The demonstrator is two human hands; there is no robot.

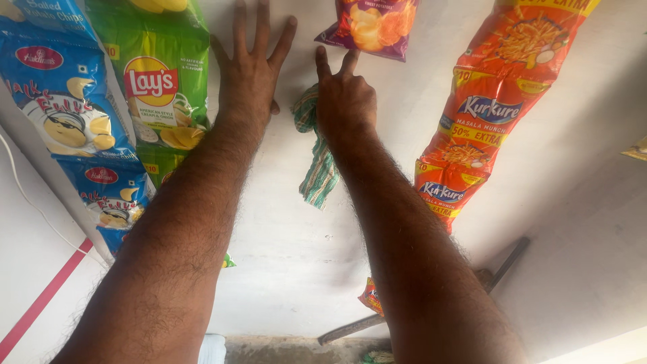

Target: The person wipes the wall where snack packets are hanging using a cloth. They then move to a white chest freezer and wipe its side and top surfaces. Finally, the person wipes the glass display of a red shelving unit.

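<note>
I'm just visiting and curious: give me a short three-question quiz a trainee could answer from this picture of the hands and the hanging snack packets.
1. True or false: the left hand lies flat with its fingers spread on the white surface.
2. Which hand holds the green striped cloth? A) left hand B) right hand C) neither
3. Fill in: the strip of packets nearest the left hand, just beside it, is coloured ____.

Key
1. True; its palm faces the surface and nothing is in it.
2. B; the cloth hangs out from under the right hand, which points two fingers toward the purple packet.
3. Green; the blue strip hangs beyond it, the orange strip beside the right arm.
</note>
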